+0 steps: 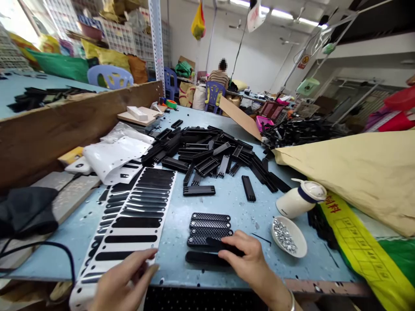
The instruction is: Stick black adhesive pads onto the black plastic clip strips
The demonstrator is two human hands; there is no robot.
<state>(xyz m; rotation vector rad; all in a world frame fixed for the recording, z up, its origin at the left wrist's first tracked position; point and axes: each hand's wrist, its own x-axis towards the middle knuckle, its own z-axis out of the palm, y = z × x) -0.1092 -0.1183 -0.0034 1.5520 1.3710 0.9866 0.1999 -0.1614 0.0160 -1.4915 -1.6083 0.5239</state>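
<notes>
My right hand (244, 255) is closed, thumb and fingers pinching a slim black strip (212, 242). That strip lies over the nearest of several black textured bars (210, 225) stacked in a row on the table. Just below it sits another smooth black bar (202, 258), partly under my thumb. At the near left, my left hand (128, 276) is slightly blurred, with thumb and forefinger apart and nothing visible between them. It hovers at the lower right edge of a white sheet (103, 245) carrying rows of black rounded strips (131, 239).
A bowl of small metal parts (289, 235) and a cream jug (300, 198) stand at right. A heap of black bars (207, 151) spreads across the back. A wooden board (81, 116) edges the left side. Far off, a person (218, 77) sits facing away.
</notes>
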